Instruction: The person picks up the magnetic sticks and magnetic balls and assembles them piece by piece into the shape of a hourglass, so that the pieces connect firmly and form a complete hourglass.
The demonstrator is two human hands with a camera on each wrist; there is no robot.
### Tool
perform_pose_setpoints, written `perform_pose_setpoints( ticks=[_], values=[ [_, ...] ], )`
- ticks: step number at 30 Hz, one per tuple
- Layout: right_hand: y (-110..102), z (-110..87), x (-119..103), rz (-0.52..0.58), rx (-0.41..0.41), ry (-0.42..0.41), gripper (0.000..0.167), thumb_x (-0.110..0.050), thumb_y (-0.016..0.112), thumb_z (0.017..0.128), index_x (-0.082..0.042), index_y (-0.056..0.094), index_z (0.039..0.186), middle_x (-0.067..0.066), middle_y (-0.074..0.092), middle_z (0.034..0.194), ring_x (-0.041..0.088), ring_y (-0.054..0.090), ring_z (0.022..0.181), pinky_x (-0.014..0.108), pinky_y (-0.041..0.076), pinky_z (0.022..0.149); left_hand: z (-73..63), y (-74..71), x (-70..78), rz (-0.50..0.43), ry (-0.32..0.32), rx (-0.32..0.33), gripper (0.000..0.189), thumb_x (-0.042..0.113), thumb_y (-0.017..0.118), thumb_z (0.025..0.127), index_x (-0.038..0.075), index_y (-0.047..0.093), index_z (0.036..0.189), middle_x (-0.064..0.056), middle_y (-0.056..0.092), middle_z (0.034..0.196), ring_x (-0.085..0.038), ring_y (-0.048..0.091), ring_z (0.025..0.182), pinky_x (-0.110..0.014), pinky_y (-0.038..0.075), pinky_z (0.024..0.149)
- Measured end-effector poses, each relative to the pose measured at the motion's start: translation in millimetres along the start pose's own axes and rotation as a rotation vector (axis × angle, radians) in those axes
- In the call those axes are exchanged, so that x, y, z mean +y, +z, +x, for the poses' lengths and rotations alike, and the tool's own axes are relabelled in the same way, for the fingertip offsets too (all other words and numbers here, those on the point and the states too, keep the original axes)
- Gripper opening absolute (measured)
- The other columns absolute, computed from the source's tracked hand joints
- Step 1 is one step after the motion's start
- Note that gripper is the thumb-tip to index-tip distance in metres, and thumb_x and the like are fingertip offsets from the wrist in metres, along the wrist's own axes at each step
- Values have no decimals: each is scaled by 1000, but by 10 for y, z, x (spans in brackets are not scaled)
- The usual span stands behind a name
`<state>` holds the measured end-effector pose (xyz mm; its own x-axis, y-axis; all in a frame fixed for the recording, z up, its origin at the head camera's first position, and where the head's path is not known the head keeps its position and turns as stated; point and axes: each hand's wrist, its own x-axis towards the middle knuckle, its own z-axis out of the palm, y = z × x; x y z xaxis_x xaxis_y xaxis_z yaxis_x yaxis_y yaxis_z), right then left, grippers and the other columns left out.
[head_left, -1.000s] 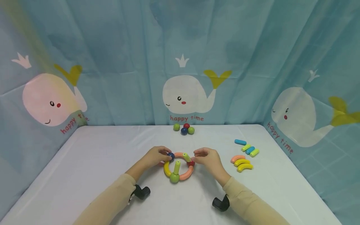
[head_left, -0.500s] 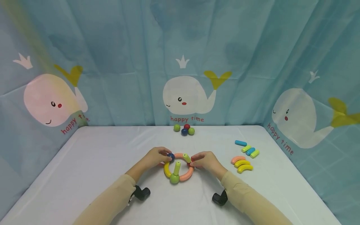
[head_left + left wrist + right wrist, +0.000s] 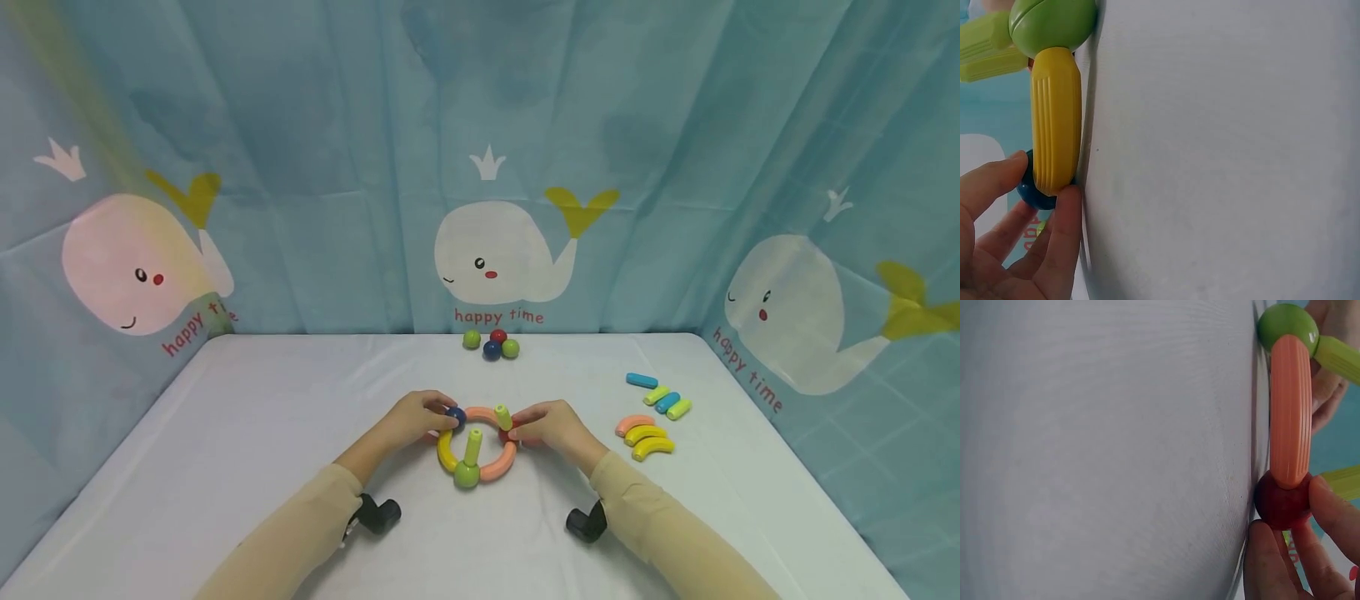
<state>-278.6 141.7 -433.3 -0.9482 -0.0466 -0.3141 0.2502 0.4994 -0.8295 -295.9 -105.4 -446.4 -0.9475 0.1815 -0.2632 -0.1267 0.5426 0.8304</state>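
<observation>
Ring [image 3: 447, 454]: set on the tabletop [image 3: 225, 483], lower centre of the frame; could be pulled apart if its sides were drawn in different directions.
Left hand [image 3: 415, 419]: blue ball [image 3: 1034, 195] pinched between thumb and fingers; the yellow bar [image 3: 1057, 119] might be loosened by a twist.
Right hand [image 3: 558, 425]: red ball [image 3: 1282, 503] gripped by thumb and fingers; were it rolled, the rear rod [image 3: 503, 417] could be tipped and the pink bar [image 3: 1290, 412] levered off.
Front rod [image 3: 472, 447]: stood on the green ball [image 3: 467, 475], steadied by neither of the hands; could be knocked by a careless reach.
Rear joint: partly covered by fingers; whether the rear rod is fully seated is hard to tell.
Wrist views: rear rod cut off at the right edge, green ball at the upper left.
</observation>
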Motion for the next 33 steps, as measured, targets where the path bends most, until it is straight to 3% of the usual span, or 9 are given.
perform_pose_setpoints(
  ticks=[6, 11, 15, 19, 26, 33],
  values=[
    [-5, 28, -10, 22, -1, -5, 28, -14, 84, 77, -9, 77, 104, 5, 76, 105, 9, 68, 84, 28, 59, 78, -22, -46, 24, 11, -7, -17, 31, 21, 76, 87, 10, 68, 115, -11, 66, 114, -18, 65, 89, -32, 61, 75],
    [-15, 47, -45, -18, -23, -37, 28, -17, 83, 79, -10, 77, 105, 4, 76, 105, 12, 65, 93, 31, 55, 85, -2, -110, 57, 39, -24, -9, 23, 26, 74, 88, 12, 71, 106, -4, 70, 109, -15, 64, 89, -30, 59, 78],
    [-16, 61, -24, -23, -30, -41, 28, -17, 82, 80, -11, 77, 106, 3, 76, 106, 14, 64, 98, 34, 52, 90, 57, -96, 64, 62, 11, -49, 25, 29, 73, 89, 12, 72, 108, -2, 70, 110, -13, 64, 92, -30, 59, 81],
    [-16, 51, 32, -15, -27, -44, 28, -16, 82, 79, -9, 77, 106, 4, 76, 104, 13, 65, 94, 34, 53, 88, 96, -30, 57, 99, 43, -90, 26, 30, 73, 89, 14, 72, 109, 0, 71, 108, -12, 63, 90, -29, 58, 79],
    [-12, 20, 103, 12, -34, -51, 27, -13, 80, 81, -7, 76, 107, 5, 76, 103, 11, 66, 91, 31, 55, 83, 98, 51, 48, 132, 33, -73, 22, 29, 73, 88, 15, 73, 105, 1, 71, 104, -12, 61, 85, -27, 55, 73],
    [-12, 50, 55, 83, -49, -61, 24, -8, 78, 82, -3, 75, 105, 8, 76, 102, 11, 69, 89, 28, 58, 80, 137, 31, 96, 160, 16, -45, 19, 30, 74, 87, 13, 70, 96, -1, 68, 94, -14, 58, 81, -23, 50, 67]
  ],
)
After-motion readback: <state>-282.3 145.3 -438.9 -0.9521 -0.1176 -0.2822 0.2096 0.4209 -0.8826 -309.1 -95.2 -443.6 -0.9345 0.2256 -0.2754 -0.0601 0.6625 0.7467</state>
